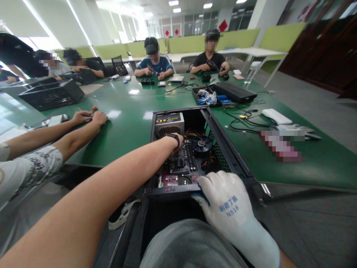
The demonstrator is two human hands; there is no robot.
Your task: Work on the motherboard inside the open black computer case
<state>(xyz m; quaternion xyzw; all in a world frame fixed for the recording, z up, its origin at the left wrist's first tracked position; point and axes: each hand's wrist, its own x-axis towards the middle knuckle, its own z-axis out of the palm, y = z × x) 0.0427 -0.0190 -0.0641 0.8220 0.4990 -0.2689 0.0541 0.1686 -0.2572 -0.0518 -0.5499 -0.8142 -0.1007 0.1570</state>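
Note:
An open black computer case (223,149) rests against the green table's near edge, with a motherboard (184,163), a round blue fan (201,143) and a grey power supply (169,124) inside. My bare left hand (177,143), with a black band on the wrist, reaches down into the case onto the motherboard beside the fan; its fingers are hidden. My right hand (223,193) wears a white glove and is closed over the case's near edge.
A person on my left rests both forearms (78,126) on the green table (125,119). Other people sit at the far side. Another case (51,93) lies at left, an open tray of parts (223,95) and loose black cables (242,119) at right.

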